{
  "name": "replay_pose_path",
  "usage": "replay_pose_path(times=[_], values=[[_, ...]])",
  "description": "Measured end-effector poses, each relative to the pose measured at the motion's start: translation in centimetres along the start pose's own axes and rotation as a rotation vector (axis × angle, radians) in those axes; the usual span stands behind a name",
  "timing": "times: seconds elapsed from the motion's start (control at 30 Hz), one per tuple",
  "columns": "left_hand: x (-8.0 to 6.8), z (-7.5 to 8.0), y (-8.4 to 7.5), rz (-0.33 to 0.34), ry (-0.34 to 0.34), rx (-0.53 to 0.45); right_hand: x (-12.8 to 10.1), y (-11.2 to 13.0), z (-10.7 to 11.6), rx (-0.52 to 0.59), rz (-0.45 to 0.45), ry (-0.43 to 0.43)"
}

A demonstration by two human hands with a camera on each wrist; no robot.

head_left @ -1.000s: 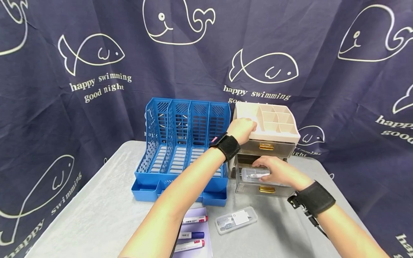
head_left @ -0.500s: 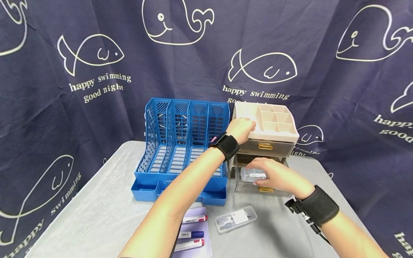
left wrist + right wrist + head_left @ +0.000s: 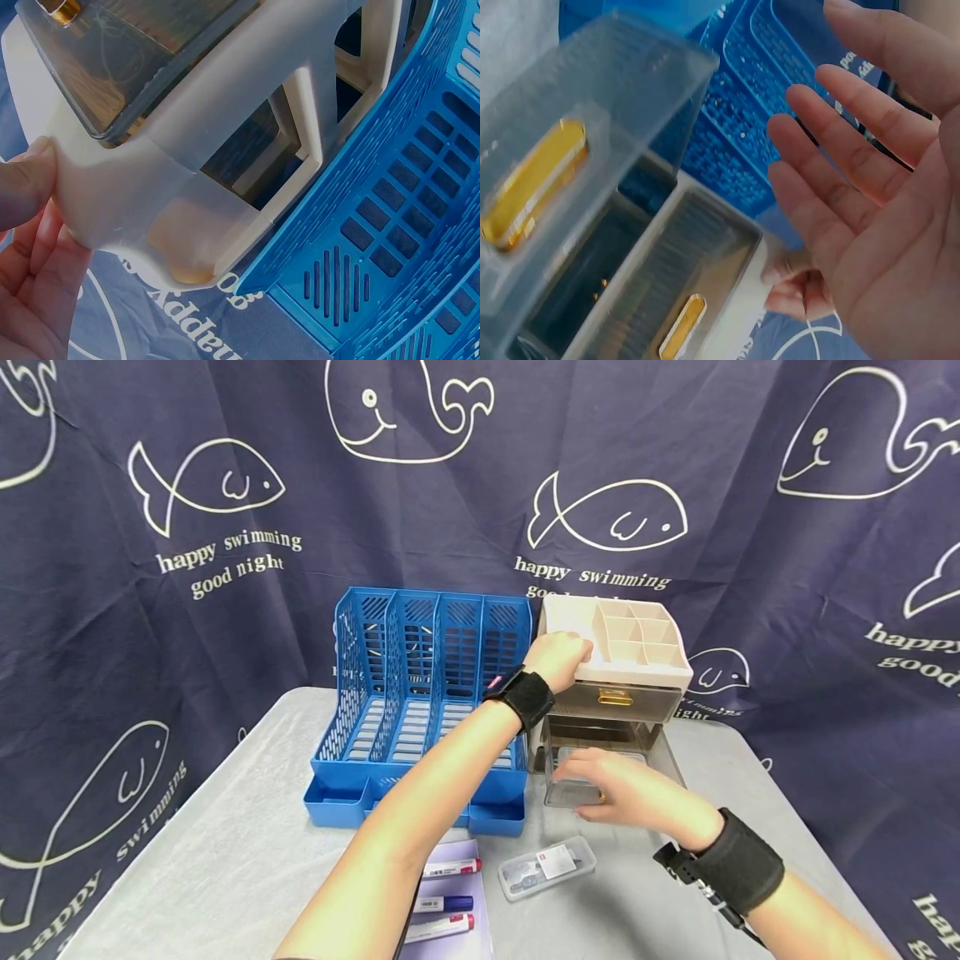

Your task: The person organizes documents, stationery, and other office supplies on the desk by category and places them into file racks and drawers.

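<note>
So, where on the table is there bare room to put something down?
Bare table lies left of the rack and left forearm. Another patch lies right of the front case, partly under the right forearm. Crowded: rack and cabinet stand close together; folder, markers and case fill the front middle; the right hand is at the drawer.

cream-white, compartment-topped drawer cabinet (image 3: 633, 672), upright; smoky upper drawer (image 3: 581, 702), gold-handled, pushed in; see-through lower drawer (image 3: 562, 795) pulled out from cabinet front; clear case (image 3: 567, 755) lying inside lower drawer, partly hidden.
</note>
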State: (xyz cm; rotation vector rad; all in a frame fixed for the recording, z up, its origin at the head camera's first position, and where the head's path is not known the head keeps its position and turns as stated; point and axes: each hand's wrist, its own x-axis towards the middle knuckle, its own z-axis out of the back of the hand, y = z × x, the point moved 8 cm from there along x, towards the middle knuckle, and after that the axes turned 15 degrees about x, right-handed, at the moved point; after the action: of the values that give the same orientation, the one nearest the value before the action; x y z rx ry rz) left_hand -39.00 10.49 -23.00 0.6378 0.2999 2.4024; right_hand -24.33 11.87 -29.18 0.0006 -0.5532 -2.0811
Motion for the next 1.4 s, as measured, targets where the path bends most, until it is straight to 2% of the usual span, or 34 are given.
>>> replay_pose_path(times=[0.47,0.77,1.0,1.13,1.33,1.4], values=[[-0.1,0.0,0.2,0.001,-0.004,-0.013,-0.4,0.1,-5.5,0.04,-0.083,0.124],[0.0,-0.1,0.3,0.001,-0.009,-0.01,-1.0,-0.4,-9.2,0.02,0.02,0.068],[0.0,-0.1,0.2,-0.005,-0.013,-0.014,-1.5,-2.6,-11.7,-0.02,-0.085,0.088],[0.0,-0.2,0.1,-0.008,-0.011,-0.01,-1.8,-3.3,-12.2,-0.029,-0.101,0.079],[0.0,0.0,0.1,-0.012,-0.019,-0.012,-2.0,-3.6,-12.3,-0.056,0.003,0.011],[0.0,0.1,0.0,-0.013,-0.021,-0.015,-2.1,-3.7,-12.3,-0.049,0.012,0.007]])
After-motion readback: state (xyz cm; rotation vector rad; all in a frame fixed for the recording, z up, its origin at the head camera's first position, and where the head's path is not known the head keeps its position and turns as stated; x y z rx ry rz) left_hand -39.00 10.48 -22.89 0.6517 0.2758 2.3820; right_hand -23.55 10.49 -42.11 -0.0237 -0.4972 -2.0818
